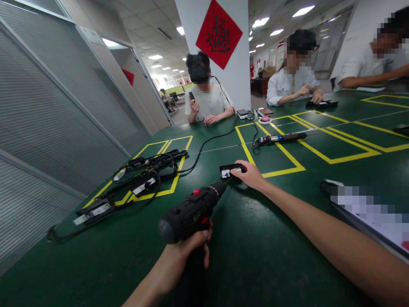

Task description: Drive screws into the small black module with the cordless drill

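Observation:
My left hand (194,247) is wrapped round the handle of a black cordless drill (188,213) with red switches. The drill points away from me and to the right. Its thin bit ends close to a small black rectangular case (225,167) with white and blue parts inside; I cannot tell whether the two touch. My right hand (247,174) grips the right end of that case, fingers behind it and thumb in front, at the green table (255,238).
Black devices with tangled cables (153,170) lie at the left within yellow tape lines. A pen-like electric tool (281,137), a roll of tape (265,120) and a small box (243,114) lie farther off. A tablet-like device (367,209) lies at the right. Several people sit across the table.

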The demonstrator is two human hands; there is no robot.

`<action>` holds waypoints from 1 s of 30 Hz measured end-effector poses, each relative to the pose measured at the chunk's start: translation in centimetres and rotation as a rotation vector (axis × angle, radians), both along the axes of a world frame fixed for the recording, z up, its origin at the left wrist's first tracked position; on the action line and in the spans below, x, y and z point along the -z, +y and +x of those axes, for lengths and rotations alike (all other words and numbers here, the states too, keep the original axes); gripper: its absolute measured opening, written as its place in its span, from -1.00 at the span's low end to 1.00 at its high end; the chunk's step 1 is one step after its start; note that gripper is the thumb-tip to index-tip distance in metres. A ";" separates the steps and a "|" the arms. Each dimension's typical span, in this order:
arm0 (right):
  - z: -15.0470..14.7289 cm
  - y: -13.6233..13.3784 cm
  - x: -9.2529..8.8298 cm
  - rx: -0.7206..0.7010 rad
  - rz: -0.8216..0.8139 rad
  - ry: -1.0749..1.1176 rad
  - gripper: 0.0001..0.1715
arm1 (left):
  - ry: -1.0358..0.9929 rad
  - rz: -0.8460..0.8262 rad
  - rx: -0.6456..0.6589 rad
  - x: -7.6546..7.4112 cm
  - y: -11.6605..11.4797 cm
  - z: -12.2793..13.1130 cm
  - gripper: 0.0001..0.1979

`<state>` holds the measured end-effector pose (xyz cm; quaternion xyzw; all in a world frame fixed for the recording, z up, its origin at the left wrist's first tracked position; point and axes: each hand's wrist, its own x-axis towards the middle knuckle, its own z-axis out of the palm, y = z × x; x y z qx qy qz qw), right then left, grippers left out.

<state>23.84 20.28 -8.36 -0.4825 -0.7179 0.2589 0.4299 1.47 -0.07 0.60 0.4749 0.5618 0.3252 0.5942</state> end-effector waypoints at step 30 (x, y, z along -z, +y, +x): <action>0.0 0.0 0.0 -0.002 0.010 0.010 -0.53 | -0.009 0.006 0.001 0.0 0.0 0.0 -0.71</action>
